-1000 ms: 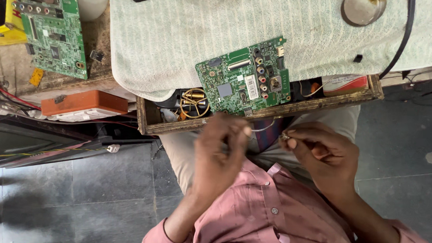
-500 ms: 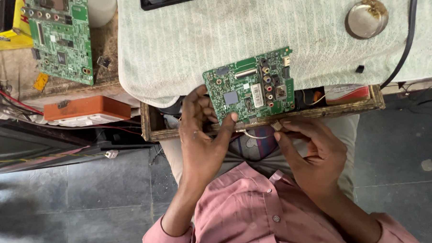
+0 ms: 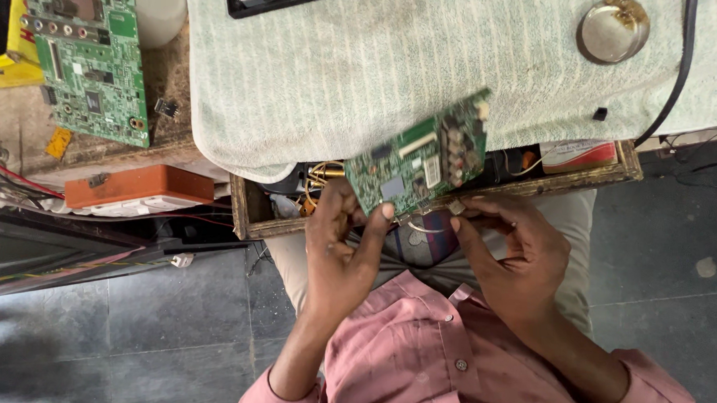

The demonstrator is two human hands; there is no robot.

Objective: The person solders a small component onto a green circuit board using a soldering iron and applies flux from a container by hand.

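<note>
Gripping green circuit board (image 3: pixel 421 161) at lower edge, left hand (image 3: pixel 340 250) closed on it, tilted above open wooden drawer (image 3: pixel 533 183). Right hand (image 3: pixel 519 255) pinching thin wire (image 3: pixel 423 225) beneath.

A green circuit board (image 3: pixel 420 158) is held tilted above the open wooden drawer (image 3: pixel 533 186).

Circuit board (image 3: pixel 421 163) sits over the open drawer (image 3: pixel 252 217), towel (image 3: pixel 385 57) behind it on the desk (image 3: pixel 173 113); second board (image 3: pixel 92 68) at ten o'clock, metal dish (image 3: pixel 613 30) at two.
</note>
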